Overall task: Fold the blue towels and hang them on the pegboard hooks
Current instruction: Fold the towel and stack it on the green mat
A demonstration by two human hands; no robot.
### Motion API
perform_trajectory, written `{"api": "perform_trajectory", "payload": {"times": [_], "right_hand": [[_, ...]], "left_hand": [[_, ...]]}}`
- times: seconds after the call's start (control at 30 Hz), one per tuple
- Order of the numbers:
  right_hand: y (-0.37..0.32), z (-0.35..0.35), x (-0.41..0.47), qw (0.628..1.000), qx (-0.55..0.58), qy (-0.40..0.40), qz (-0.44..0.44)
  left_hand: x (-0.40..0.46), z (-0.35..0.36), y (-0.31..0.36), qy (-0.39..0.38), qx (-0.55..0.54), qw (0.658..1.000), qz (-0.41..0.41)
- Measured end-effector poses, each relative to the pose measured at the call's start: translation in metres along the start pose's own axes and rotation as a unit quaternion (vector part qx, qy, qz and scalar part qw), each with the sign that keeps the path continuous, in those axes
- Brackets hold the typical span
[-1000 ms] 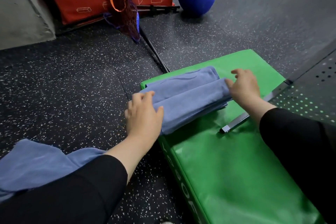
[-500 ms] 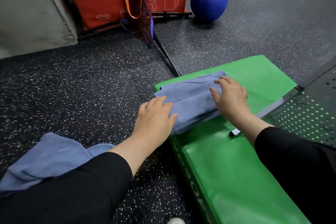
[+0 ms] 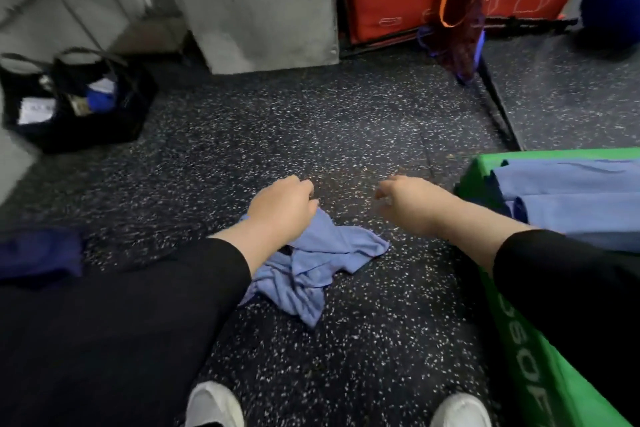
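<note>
Towel [image 3: 311,260] — a crumpled blue one — lies on the speckled floor [image 3: 311,135] between the person's knees, bunched and twisted, not yet folded. A second towel [image 3: 571,194], already folded into a long roll-like stack, sits on the green mat [image 3: 540,357] to the right. So the step in hand looks like the start of a new fold: one towel is done, the loose one is being taken up.

The left hand [image 3: 282,206] is over the far corner of the crumpled towel, fingers curled down at its edge; it seems to pinch the cloth, though the fingertips are hidden and I cannot tell for sure. The right hand [image 3: 412,201] hovers just beside the towel, above bare floor, loosely curled and holding nothing.

Next, the right grip would need to find another corner or edge — likely the flap nearest it — so both hands can lift and shake the cloth flat before folding. No pegboard shows in this view.
</note>
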State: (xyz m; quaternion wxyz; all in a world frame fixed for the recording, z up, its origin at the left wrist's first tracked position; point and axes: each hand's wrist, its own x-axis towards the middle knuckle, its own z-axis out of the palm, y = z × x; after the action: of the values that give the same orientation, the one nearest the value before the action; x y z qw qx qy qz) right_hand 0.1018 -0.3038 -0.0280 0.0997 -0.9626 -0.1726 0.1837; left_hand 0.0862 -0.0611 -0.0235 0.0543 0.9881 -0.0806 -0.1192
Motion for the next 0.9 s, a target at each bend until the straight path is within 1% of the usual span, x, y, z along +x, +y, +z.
{"api": "perform_trajectory", "payload": {"times": [0.07,0.13,0.23,0.37,0.43,0.5,0.6,0.7,0.8,0.9], "right_hand": [[-0.028,0.017,0.019,0.997,-0.038,-0.073,0.003],[-0.044,0.039,0.036,0.991,-0.061,-0.117,-0.001],[-0.06,0.08,0.055,0.988,-0.065,-0.138,0.002],[-0.066,0.151,0.077,0.982,-0.055,-0.181,0.013],[-0.07,0.178,0.084,0.982,-0.05,-0.18,0.014],[-0.074,0.203,0.094,0.985,-0.053,-0.163,0.007],[-0.077,0.227,0.113,0.985,-0.059,-0.16,0.029],[-0.073,0.24,0.126,0.984,-0.083,-0.149,0.043],[-0.065,0.245,0.133,0.982,-0.085,-0.159,0.056],[-0.062,0.246,0.134,0.987,-0.071,-0.131,0.057]], "left_hand": [[-0.007,0.01,-0.03,-0.012,-0.004,1.0,-0.008],[-0.01,0.022,-0.054,-0.045,0.005,0.999,-0.003],[-0.005,0.041,-0.081,-0.114,0.02,0.993,0.003],[0.007,0.065,-0.103,-0.147,-0.005,0.989,0.023],[0.01,0.079,-0.111,-0.16,-0.012,0.987,0.028],[0.011,0.099,-0.119,-0.174,-0.007,0.984,0.034],[0.016,0.123,-0.132,-0.182,-0.016,0.983,0.035],[0.02,0.133,-0.135,-0.166,-0.04,0.985,0.021],[0.024,0.141,-0.134,-0.158,-0.04,0.986,0.019],[0.028,0.147,-0.134,-0.162,-0.038,0.986,0.017]]}}
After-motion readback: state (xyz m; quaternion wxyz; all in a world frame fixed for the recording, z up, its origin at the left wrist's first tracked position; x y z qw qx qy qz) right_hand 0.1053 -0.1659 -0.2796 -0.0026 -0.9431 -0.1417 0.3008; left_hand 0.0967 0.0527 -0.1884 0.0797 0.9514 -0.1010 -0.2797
